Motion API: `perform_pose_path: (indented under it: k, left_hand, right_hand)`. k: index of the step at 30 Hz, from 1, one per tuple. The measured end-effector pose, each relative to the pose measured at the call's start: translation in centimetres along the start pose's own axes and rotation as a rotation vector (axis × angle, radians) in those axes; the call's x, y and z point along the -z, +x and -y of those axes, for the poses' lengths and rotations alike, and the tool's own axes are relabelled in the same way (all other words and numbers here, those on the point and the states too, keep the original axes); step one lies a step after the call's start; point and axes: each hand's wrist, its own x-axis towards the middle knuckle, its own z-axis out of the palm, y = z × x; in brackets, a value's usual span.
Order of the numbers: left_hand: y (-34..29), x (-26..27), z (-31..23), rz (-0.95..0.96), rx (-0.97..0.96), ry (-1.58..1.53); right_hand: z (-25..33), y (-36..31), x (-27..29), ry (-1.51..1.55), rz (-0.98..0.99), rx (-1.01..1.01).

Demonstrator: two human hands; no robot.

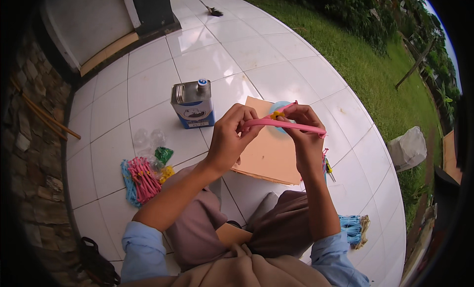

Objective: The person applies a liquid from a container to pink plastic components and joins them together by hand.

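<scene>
Both hands hold a pink sandal strap [286,123] in front of me, above a piece of cardboard. My left hand [231,134] pinches its left end between thumb and fingers. My right hand [307,134] is closed around the strap's right part, with its fingertips at a small yellow flower-shaped piece [278,115] on the strap. One arm of the strap points up and right; the other runs across to the right hand. Behind the right hand, a light blue round item [280,108] lies partly hidden on the cardboard [269,158].
A blue and white metal can [194,106] stands beyond my left hand. Bundled pink straps [143,179], blue straps [129,184], yellow pieces [167,173] and a green bag [163,154] lie left. More blue straps [349,228] and a yellow-handled screwdriver [329,169] lie right.
</scene>
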Motion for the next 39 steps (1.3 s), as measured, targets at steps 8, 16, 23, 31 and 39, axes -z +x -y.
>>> perform_pose_path:
  k: [8,16,23,31,39]
  left_hand:
    - [0.3,-0.4,-0.4,0.006,0.274,-0.132]
    - [0.1,-0.4,-1.2,0.021,0.304,-0.219]
    - [-0.2,-0.4,-0.3,0.036,0.221,-0.235]
    - [-0.2,-0.1,0.1,0.063,0.167,-0.026]
    - [-0.2,0.8,1.7,0.123,0.145,0.119]
  right_hand:
    - [0.6,0.5,0.6,-0.067,0.02,-0.041]
    - [1.0,0.5,0.3,-0.119,0.023,-0.035]
    - [-0.2,0.6,0.5,-0.196,0.045,0.05]
    - [-0.1,0.4,0.9,-0.825,0.27,0.363]
    - [-1.2,0.0,0.1,-0.905,0.355,0.512]
